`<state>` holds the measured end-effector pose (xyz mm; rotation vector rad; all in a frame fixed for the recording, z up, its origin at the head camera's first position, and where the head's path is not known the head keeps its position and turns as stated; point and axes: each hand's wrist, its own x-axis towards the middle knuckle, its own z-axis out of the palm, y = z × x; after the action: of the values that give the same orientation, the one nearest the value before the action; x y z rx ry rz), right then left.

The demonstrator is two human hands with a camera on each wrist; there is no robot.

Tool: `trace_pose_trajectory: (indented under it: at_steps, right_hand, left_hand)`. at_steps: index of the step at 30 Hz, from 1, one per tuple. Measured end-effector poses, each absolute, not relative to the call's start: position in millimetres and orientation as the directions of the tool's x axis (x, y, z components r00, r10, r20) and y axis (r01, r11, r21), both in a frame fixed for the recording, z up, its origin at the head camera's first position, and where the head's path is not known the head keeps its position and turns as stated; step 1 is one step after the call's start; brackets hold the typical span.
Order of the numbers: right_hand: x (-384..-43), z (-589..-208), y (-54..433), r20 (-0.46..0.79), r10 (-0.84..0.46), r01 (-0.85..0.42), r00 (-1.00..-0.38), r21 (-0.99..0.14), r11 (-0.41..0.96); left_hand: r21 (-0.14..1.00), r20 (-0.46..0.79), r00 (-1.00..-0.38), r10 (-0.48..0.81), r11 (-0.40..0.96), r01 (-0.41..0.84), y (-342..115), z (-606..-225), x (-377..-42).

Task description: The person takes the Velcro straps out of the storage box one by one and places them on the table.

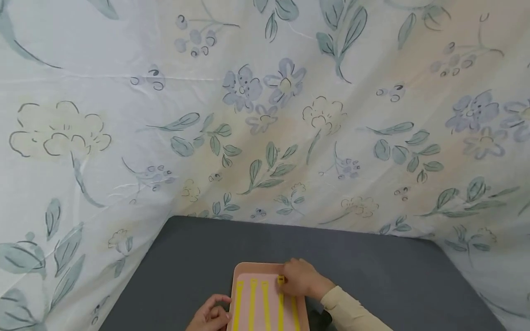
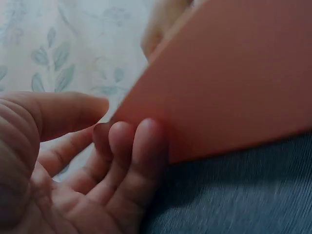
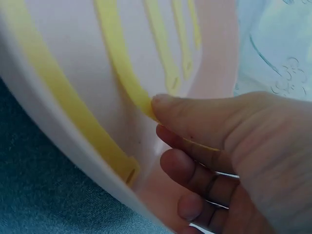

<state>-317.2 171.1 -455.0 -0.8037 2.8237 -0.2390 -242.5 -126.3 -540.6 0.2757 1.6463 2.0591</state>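
A pink tray (image 1: 304, 317) holds several yellow straps (image 1: 252, 301) with slotted ends, lying lengthwise side by side. At its far right corner, my right hand (image 1: 300, 276) pinches the slotted end of one strap (image 3: 119, 53) between thumb and fingers. That end is bent up off the tray floor in the right wrist view, and the fingers partly hide it. Along the tray's left side is my left hand (image 1: 210, 315), its fingers loosely bent. The left wrist view shows its fingertips (image 2: 148, 139) touching the outer wall of the tray, the thumb close beside the rim.
The tray stands on a dark grey table (image 1: 198, 248). Behind and around the table hangs a floral cloth (image 1: 265, 138). A black object (image 1: 319, 319) lies beside the tray, under the right forearm, partly hidden.
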Motion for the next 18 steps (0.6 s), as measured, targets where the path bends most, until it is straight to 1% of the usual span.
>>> trace_pose_trajectory:
  at_steps: [3, 6, 11, 15, 18]
  right_hand:
    - [-318, -454, 175, -0.149, -0.535, -0.467, -0.832, -0.335, 0.819]
    - [-319, -453, 179, -0.169, -0.518, -0.408, -0.838, -0.435, 0.802]
    - [-319, -449, 182, -0.187, -0.516, -0.349, -0.836, -0.543, 0.764]
    - [-317, -444, 183, -0.181, -0.553, -0.328, -0.813, -0.642, 0.693]
    - [-315, -441, 184, -0.166, -0.577, -0.328, -0.8, -0.685, 0.651]
  left_hand:
    - [0.983, -0.13, -0.9, 0.416, -0.068, -0.173, -128, -537, -242]
    - [0.99, -0.126, -0.919, 0.373, -0.017, -0.143, -129, -534, -241]
    - [0.991, -0.125, -0.93, 0.346, -0.009, -0.136, -126, -532, -237]
    - [0.991, -0.126, -0.934, 0.335, 0.005, -0.132, -125, -533, -235]
    - [0.991, -0.126, -0.931, 0.343, 0.007, -0.131, -126, -534, -235]
